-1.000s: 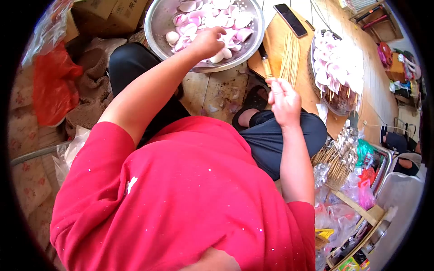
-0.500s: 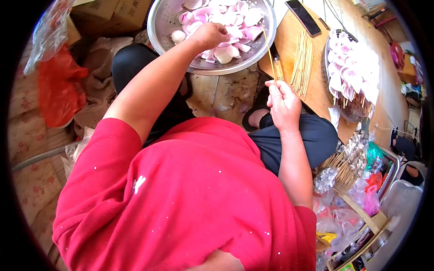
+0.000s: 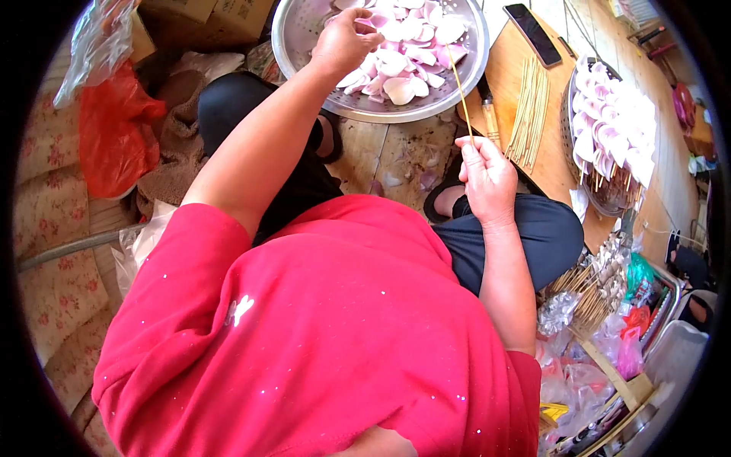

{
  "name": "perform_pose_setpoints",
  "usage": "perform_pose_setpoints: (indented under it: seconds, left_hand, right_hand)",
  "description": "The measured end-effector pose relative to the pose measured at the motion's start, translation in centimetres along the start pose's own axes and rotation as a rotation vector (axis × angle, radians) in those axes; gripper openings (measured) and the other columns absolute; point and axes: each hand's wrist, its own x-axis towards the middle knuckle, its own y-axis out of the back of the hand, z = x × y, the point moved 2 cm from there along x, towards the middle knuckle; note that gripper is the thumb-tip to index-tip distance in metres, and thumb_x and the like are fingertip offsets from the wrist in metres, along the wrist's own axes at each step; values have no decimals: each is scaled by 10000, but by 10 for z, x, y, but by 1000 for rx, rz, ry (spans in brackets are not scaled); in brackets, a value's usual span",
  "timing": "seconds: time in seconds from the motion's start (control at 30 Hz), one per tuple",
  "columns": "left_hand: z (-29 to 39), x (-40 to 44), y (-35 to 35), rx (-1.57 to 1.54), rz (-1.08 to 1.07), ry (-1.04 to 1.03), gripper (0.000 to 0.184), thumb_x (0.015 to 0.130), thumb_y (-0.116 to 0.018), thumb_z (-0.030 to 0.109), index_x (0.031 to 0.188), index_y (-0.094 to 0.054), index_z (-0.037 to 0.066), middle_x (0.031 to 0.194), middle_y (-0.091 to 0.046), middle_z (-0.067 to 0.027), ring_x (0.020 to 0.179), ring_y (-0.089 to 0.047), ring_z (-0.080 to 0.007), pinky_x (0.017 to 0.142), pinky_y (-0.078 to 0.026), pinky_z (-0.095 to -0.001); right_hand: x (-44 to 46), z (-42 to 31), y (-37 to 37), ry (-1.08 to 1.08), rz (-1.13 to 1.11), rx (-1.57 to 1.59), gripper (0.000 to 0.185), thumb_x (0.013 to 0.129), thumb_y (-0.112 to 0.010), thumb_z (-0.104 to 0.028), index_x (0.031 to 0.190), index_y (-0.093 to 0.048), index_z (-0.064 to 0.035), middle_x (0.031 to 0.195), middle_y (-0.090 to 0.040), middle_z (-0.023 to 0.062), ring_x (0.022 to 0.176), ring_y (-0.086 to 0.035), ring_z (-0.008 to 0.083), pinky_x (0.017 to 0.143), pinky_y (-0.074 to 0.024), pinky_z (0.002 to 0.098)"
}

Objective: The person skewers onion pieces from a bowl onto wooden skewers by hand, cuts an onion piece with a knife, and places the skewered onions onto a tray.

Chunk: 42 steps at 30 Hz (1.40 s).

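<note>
A metal colander [image 3: 285,57] holds many curved pink-and-white pieces [image 3: 400,87] that look like onion layers. Over its left part is my left hand [image 3: 344,42], its bent fingers apart among the pieces; whether it touches one is hard to see. My right hand [image 3: 487,179], raised above my right knee, pinches the lower end of a thin bamboo skewer [image 3: 461,91]. The skewer points up and away, its far tip over the colander's right side. I cannot make out any piece on it.
On a wooden board [image 3: 499,65] lie a phone [image 3: 531,34], a bundle of skewers [image 3: 528,114] and a wooden-handled tool [image 3: 489,118]. Beside them, a basket [image 3: 569,129] holds loaded skewers [image 3: 609,129]. Plastic bags [image 3: 582,381] and more sticks [image 3: 586,297] crowd the lower right. A red bag [image 3: 114,137] hangs left.
My left hand has moved left and away within the colander, its fingers opening somewhat. The right hand still holds the skewer. The whole view has shifted slightly.
</note>
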Motion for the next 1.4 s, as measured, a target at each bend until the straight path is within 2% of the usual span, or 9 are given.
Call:
perform_pose_setpoints:
  seconds: [0.03, 0.17, 0.3, 0.47, 0.87, 1.13, 1.23, 1.33, 1.4]
  left_hand:
    - [-3, 2, -3, 140, -28, -38, 518, 800, -671, 132, 1192, -417, -91, 937, -645, -142, 767, -629, -136, 643, -516, -233]
    - [-18, -4, -30, 576, -211, -146, 193, 791, -622, 170, 954, -623, 67, 850, -667, -112, 748, -642, -252, 699, -508, -347]
    - [-26, -11, -49, 633, -237, -159, 185, 796, -576, 154, 965, -619, 93, 852, -657, -126, 788, -632, -290, 733, -494, -358]
    - [-15, -16, -47, 628, -229, -184, 389, 795, -528, 82, 1161, -566, 206, 1162, -538, -116, 1032, -565, -283, 847, -472, -386]
    - [-13, -9, -48, 786, -497, -308, 384, 781, -501, 32, 1124, -581, 186, 1066, -535, -158, 1002, -565, -309, 851, -468, -385]
    - [15, -3, -20, 775, -254, -268, 203, 763, -596, 229, 914, -617, 94, 997, -574, -164, 874, -613, -287, 782, -483, -404]
    - [17, -4, -14, 235, -294, 116, 237, 790, -572, 204, 930, -593, 13, 876, -635, -179, 708, -656, -263, 633, -531, -359]
    - [22, -21, -15, -452, -305, 394, 263, 810, -561, 139, 1001, -536, -40, 880, -618, -176, 697, -666, -256, 581, -556, -336]
    - [26, -26, -15, -553, -308, 425, 261, 823, -538, 56, 1050, -482, -60, 918, -603, -187, 762, -667, -285, 607, -577, -345]
  right_hand:
    - [-1, 1, -1, 5, -1, 5, 191, 919, -516, -169, 979, -605, -10, 597, -481, -41, 496, -392, 14, 451, -312, 171]
    - [-3, 1, -2, -24, 15, -38, 161, 900, -542, -152, 930, -619, -13, 598, -519, -25, 515, -489, 44, 475, -393, 207]
    - [-6, 7, -8, -16, 21, -18, 149, 898, -545, -137, 928, -615, -10, 612, -521, -26, 517, -484, 40, 477, -393, 203]
    - [-9, 9, -15, -58, -3, -4, 148, 903, -540, -134, 934, -606, -5, 632, -521, -31, 521, -476, 36, 483, -395, 200]
    - [-17, 20, -29, -155, -60, 2, 132, 896, -543, -121, 937, -604, -11, 648, -549, -17, 531, -480, 36, 489, -397, 203]
    - [-19, 24, -31, -206, -81, 42, 160, 906, -519, -134, 920, -605, -1, 613, -521, -20, 529, -468, 44, 490, -381, 202]
    - [-18, 23, -32, -186, -100, 89, 168, 908, -512, -141, 919, -610, -4, 602, -515, -20, 524, -461, 45, 482, -367, 202]
    - [-18, 20, -33, -173, -136, 151, 180, 908, -513, -156, 918, -614, -7, 593, -510, -19, 522, -455, 46, 477, -358, 203]
    - [-19, 19, -34, -181, -143, 154, 184, 908, -513, -162, 919, -614, -9, 589, -509, -19, 516, -449, 45, 472, -353, 202]
